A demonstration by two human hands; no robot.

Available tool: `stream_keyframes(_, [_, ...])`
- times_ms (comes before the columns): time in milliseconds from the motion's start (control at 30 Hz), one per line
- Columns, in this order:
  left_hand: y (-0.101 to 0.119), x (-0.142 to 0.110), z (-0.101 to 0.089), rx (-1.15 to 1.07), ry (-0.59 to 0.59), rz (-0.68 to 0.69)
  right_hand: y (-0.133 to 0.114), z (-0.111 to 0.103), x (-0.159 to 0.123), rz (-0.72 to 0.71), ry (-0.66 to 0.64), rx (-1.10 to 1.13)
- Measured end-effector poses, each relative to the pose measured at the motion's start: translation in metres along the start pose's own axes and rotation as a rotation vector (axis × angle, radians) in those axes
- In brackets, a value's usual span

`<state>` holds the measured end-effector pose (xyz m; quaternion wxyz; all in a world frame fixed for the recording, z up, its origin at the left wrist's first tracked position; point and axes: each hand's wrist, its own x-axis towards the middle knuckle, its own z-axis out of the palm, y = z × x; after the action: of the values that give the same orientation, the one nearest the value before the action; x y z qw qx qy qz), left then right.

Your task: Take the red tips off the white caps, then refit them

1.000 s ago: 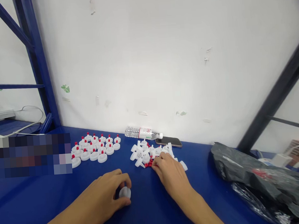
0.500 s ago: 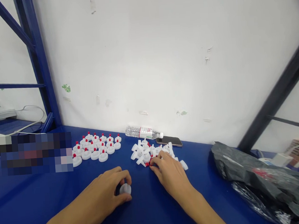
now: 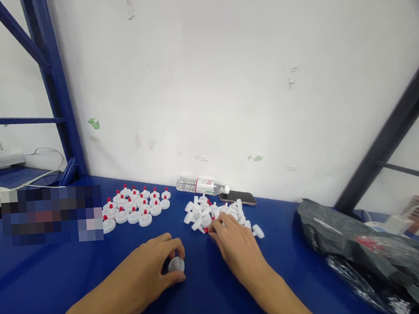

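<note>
White piece (image 3: pixel 177 265) pinched in my left hand (image 3: pixel 152 259).
My right hand's (image 3: pixel 237 243) grip I can't tell; red tips (image 3: pixel 206 230) beside it want a light touch.

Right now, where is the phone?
In the head view, the phone lies right of centre on the blue table, behind the pile of white pieces and beside the capped end of the bottle.

Left fingers (image 3: pixel 178 246) pinch; right fingers (image 3: pixel 216 225) bend downward.

The one view (worn on the head) faces the white wall (image 3: pixel 207 80), looking forward and down across the blue table (image 3: pixel 205 301), with left hand (image 3: pixel 156 260) and right hand (image 3: pixel 238 247) near below.
</note>
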<state>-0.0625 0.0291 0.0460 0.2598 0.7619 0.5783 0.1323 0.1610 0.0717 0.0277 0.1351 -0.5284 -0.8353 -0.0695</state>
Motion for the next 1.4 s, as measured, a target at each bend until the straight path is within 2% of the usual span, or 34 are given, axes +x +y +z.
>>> stream_keyframes(200, [-0.002, 0.0, 0.001, 0.017, 0.007, 0.018, -0.011, -0.007, -0.003, 0.02, 0.082, 0.722])
stream_keyframes(267, [-0.003, 0.0, 0.001, 0.029, 0.006, 0.016, -0.015, -0.008, -0.003, 0.036, 0.081, 0.87])
stream_keyframes(367, [-0.003, -0.002, 0.001, 0.047, 0.006, -0.008, -0.02, -0.009, -0.003, 0.042, 0.074, 0.979])
stream_keyframes(500, [-0.006, -0.001, 0.003, 0.045, -0.001, -0.035, -0.025, -0.008, -0.004, 0.009, 0.015, 1.04])
stream_keyframes(633, [-0.009, 0.004, 0.007, 0.073, 0.004, 0.017, -0.031, -0.004, -0.007, -0.037, -0.049, 1.125])
stream_keyframes(800, [-0.006, 0.005, 0.008, 0.088, -0.027, 0.027, -0.036, 0.002, -0.01, -0.097, -0.057, 1.049])
stream_keyframes(1200, [-0.009, 0.005, 0.011, 0.077, -0.017, 0.041, -0.036, 0.005, -0.01, -0.086, -0.097, 1.101])
stream_keyframes(1400, [-0.01, 0.002, 0.008, 0.12, -0.032, 0.036, -0.037, 0.005, -0.009, -0.078, -0.093, 0.996])
